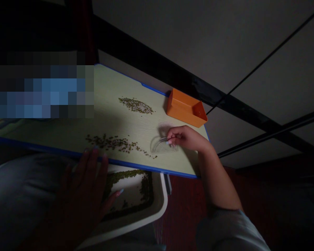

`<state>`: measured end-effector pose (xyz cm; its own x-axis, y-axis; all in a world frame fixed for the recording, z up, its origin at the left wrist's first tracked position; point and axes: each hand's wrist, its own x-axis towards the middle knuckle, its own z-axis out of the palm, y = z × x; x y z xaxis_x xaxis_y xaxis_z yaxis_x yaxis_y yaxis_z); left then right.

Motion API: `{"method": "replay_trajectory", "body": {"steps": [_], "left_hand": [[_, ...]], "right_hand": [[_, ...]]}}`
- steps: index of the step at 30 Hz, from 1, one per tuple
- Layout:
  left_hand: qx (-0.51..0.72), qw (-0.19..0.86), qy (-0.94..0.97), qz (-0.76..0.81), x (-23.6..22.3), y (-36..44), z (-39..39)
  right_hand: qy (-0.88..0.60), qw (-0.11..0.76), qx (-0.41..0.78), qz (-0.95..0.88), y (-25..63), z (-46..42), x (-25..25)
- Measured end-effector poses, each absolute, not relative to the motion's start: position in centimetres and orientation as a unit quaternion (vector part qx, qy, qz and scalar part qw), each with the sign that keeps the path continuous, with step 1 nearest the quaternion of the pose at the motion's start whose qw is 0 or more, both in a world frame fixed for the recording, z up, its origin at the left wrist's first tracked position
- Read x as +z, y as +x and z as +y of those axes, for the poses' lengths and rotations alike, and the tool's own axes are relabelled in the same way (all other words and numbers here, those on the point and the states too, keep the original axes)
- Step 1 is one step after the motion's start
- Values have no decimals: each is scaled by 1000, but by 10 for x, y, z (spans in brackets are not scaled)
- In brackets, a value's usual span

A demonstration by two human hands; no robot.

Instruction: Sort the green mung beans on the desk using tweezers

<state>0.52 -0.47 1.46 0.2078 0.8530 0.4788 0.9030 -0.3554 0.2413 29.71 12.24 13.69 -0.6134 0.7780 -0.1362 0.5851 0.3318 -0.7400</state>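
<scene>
My right hand (181, 137) pinches a clear semicircular plastic protractor (164, 146), its straight edge towards me on the pale tabletop (172, 164). Just left of it lies a loose strip of small greenish-brown seeds (112, 143), some trailing towards the protractor. My left hand (86, 184), dark in shadow, has its fingers spread over the table's blue front edge, fingertips close to this strip and thumb apart. Below that edge is a white tub (161, 205) with more seeds along its inner sides, partly covered by my left hand. A second patch of seeds (136, 105) lies farther back.
An orange rectangular box (187, 109) stands at the table's back right corner. Pale panels (251, 52) with dark bars rise behind the table. At the far left a pixelated area hides part of the table. Reddish flooring (184, 198) shows at lower right.
</scene>
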Motion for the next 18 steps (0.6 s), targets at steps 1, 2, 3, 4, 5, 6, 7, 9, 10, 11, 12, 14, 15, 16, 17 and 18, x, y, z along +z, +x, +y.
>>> {"method": "replay_trajectory", "body": {"steps": [1,2,3,4,5,6,7,9,10,11,12,14,15,16,17,18], "left_hand": [[-276,46,-777,-565,15,5,-5],[-274,45,-777,-564,15,5,-5],[-274,45,-778,-564,15,4,-5],[-272,44,-778,-564,15,4,-5],[-273,44,-777,-566,15,4,-5],[-274,43,-775,-567,16,5,-5],[-277,42,-774,-569,16,5,-6],[-283,41,-770,-570,15,6,-6],[-285,40,-770,-570,15,7,-6],[-285,39,-769,-571,15,7,-6],[-284,39,-769,-572,15,7,-6],[-278,42,-771,-571,15,6,-6],[-276,45,-774,-568,15,5,-6],[-274,47,-777,-564,15,5,-6],[-273,49,-779,-562,15,5,-5],[-272,49,-780,-561,16,4,-5]], "right_hand": [[-424,114,396,-807,298,122,139],[-426,105,395,-807,300,122,140],[-427,98,394,-808,301,123,141],[-428,91,393,-809,301,123,142],[-427,86,393,-810,302,123,142],[-426,81,394,-810,302,123,142],[-427,77,396,-809,302,123,142],[-428,69,402,-806,301,122,142],[-430,64,406,-804,301,122,142],[-432,59,411,-801,301,121,142],[-432,53,418,-798,300,121,142],[-430,44,434,-791,299,120,142],[-427,42,441,-788,298,119,143],[-424,41,447,-786,298,119,143],[-422,40,450,-786,297,118,143],[-420,38,448,-788,297,118,143]]}}
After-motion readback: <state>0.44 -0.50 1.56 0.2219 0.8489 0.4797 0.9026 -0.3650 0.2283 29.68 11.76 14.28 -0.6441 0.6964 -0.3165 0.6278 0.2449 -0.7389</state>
